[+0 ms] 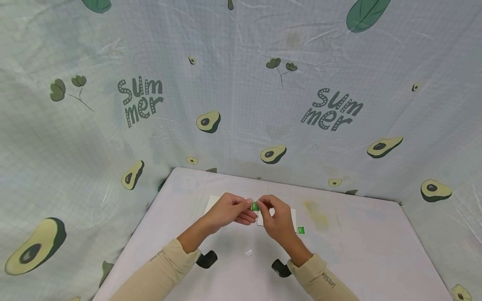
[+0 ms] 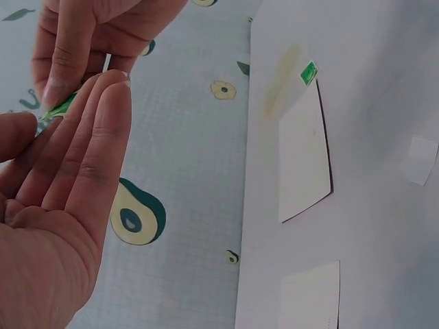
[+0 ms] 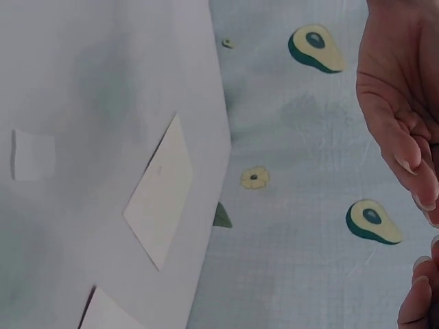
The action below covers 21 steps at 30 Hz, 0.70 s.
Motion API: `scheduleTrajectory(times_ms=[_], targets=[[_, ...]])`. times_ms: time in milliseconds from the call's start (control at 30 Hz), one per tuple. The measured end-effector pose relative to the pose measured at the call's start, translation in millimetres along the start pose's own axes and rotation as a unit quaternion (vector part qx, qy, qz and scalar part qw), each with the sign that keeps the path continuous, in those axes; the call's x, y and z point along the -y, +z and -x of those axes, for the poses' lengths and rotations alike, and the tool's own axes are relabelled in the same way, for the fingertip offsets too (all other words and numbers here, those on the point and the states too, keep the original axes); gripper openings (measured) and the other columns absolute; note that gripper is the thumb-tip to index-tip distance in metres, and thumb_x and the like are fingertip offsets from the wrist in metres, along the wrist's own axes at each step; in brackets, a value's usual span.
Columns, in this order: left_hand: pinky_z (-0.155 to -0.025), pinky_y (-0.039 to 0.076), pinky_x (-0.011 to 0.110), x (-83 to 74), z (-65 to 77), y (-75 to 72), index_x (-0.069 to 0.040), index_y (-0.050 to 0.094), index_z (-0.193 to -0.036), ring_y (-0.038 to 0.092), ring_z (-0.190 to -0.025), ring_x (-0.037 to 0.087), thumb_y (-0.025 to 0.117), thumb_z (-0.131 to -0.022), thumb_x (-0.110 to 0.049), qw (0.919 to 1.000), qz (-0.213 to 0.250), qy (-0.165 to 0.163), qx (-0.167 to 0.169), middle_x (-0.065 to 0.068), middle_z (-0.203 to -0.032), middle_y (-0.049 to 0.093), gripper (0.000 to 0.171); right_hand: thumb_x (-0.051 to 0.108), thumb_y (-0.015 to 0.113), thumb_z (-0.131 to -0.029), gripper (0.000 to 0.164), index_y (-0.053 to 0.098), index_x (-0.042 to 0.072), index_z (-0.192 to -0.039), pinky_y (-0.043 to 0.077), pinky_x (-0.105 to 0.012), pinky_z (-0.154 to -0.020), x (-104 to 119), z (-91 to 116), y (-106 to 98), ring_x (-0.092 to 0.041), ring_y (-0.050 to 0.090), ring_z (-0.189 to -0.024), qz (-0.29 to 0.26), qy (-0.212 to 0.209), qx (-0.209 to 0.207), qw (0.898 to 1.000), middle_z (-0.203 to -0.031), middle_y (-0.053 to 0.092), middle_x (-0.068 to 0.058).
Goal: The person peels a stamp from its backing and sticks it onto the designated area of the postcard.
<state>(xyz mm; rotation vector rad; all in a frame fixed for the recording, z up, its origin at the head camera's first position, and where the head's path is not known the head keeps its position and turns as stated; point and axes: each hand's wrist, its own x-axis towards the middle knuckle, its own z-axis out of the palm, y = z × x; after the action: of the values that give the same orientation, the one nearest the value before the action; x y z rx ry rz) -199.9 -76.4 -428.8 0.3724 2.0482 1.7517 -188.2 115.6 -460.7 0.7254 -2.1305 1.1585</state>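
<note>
Above the table, both hands meet at a small green square piece (image 1: 255, 206), thin and with a pale edge. My left hand (image 1: 230, 210) pinches its left side between thumb and forefinger, the other fingers stretched out beneath. From the other side, the thumb and forefinger of my right hand (image 1: 276, 215) grip its edge. In the left wrist view the green piece (image 2: 62, 107) looks slightly bent and is partly hidden by the fingers. A second green square (image 1: 301, 230) lies on the table beside the corner of a white card (image 1: 293, 217).
Another white card (image 1: 211, 203) lies behind my left hand. Nearer to me is a small whitish, see-through scrap (image 1: 249, 253). A pale yellow stain (image 1: 316, 214) marks the table at right. An avocado-print curtain (image 1: 241, 138) hangs along the back and sides.
</note>
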Motion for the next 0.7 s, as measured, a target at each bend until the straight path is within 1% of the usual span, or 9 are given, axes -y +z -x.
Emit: scheduleTrajectory(times_ms=[133, 233, 367, 433, 500, 600, 667, 700], targets=[[-0.081, 0.066, 0.039, 0.3, 0.3, 0.4, 0.005, 0.077, -0.108, 0.081, -0.09, 0.03, 0.06, -0.107, -0.025, 0.9999, 0.012, 0.003, -0.001, 0.018, -0.096, 0.081, 0.035, -0.007, 0.07, -0.093, 0.009, 0.069, 0.002, -0.096, 0.06, -0.025, -0.068, 0.3, 0.4, 1.5, -0.01, 0.063, -0.072, -0.01, 0.017, -0.003, 1.0, -0.082, 0.071, -0.008], [-0.082, 0.066, 0.04, 1.0, 0.0, 0.8, 0.006, 0.076, -0.109, 0.081, -0.088, 0.027, 0.063, -0.105, -0.021, 0.9997, 0.023, 0.009, -0.001, 0.019, -0.097, 0.081, 0.03, -0.007, 0.071, -0.093, 0.009, 0.069, 0.002, -0.096, 0.059, -0.024, -0.067, 0.4, 0.5, 2.9, -0.008, 0.062, -0.072, -0.019, 0.027, -0.008, 0.999, -0.081, 0.071, -0.008], [-0.08, 0.066, 0.036, 3.2, -0.2, 2.7, 0.007, 0.074, -0.111, 0.081, -0.086, 0.023, 0.062, -0.105, -0.016, 0.9995, 0.021, 0.021, -0.009, 0.019, -0.098, 0.081, 0.027, -0.005, 0.07, -0.095, 0.007, 0.07, 0.002, -0.097, 0.057, -0.023, -0.067, 2.0, 0.8, 3.8, -0.008, 0.062, -0.073, -0.032, 0.051, -0.01, 0.998, -0.083, 0.072, -0.008], [-0.079, 0.066, 0.035, 3.8, -0.3, 3.8, 0.007, 0.074, -0.111, 0.081, -0.088, 0.027, 0.061, -0.106, -0.016, 0.9995, 0.016, 0.024, -0.014, 0.019, -0.099, 0.081, 0.027, -0.003, 0.07, -0.096, 0.005, 0.07, 0.002, -0.098, 0.057, -0.023, -0.067, 4.2, 1.0, 3.5, -0.007, 0.063, -0.074, -0.044, 0.076, -0.009, 0.996, -0.085, 0.073, -0.009], [-0.079, 0.066, 0.034, 3.9, -0.4, 4.9, 0.006, 0.074, -0.111, 0.081, -0.088, 0.028, 0.061, -0.106, -0.017, 0.9994, 0.012, 0.028, -0.018, 0.019, -0.099, 0.081, 0.027, 0.0, 0.07, -0.097, 0.005, 0.071, 0.002, -0.101, 0.056, -0.022, -0.069, 5.7, 1.6, 3.5, -0.006, 0.063, -0.075, -0.055, 0.108, -0.007, 0.993, -0.087, 0.075, -0.008], [-0.08, 0.066, 0.034, 3.5, -0.8, 6.0, 0.005, 0.075, -0.11, 0.08, -0.088, 0.027, 0.061, -0.106, -0.018, 0.9991, 0.011, 0.036, -0.021, 0.02, -0.1, 0.08, 0.027, 0.004, 0.07, -0.098, 0.006, 0.072, 0.004, -0.104, 0.056, -0.021, -0.073, 7.9, 2.1, 3.7, -0.004, 0.064, -0.079, -0.075, 0.163, -0.005, 0.984, -0.09, 0.075, -0.007], [-0.08, 0.066, 0.034, 3.3, -1.2, 6.5, 0.006, 0.075, -0.11, 0.08, -0.087, 0.025, 0.06, -0.106, -0.018, 0.9988, 0.011, 0.042, -0.022, 0.02, -0.101, 0.08, 0.028, 0.006, 0.069, -0.099, 0.005, 0.072, 0.005, -0.103, 0.055, -0.02, -0.074, 8.6, 2.3, 4.3, -0.004, 0.063, -0.079, -0.086, 0.188, -0.003, 0.978, -0.09, 0.075, -0.007], [-0.08, 0.066, 0.034, 3.4, -1.3, 6.5, 0.006, 0.074, -0.11, 0.08, -0.088, 0.027, 0.061, -0.106, -0.018, 0.9987, 0.012, 0.044, -0.022, 0.021, -0.102, 0.08, 0.028, 0.006, 0.069, -0.099, 0.005, 0.073, 0.005, -0.102, 0.055, -0.021, -0.073, 9.2, 2.2, 4.4, -0.005, 0.063, -0.078, -0.092, 0.195, -0.004, 0.976, -0.09, 0.075, -0.008]])
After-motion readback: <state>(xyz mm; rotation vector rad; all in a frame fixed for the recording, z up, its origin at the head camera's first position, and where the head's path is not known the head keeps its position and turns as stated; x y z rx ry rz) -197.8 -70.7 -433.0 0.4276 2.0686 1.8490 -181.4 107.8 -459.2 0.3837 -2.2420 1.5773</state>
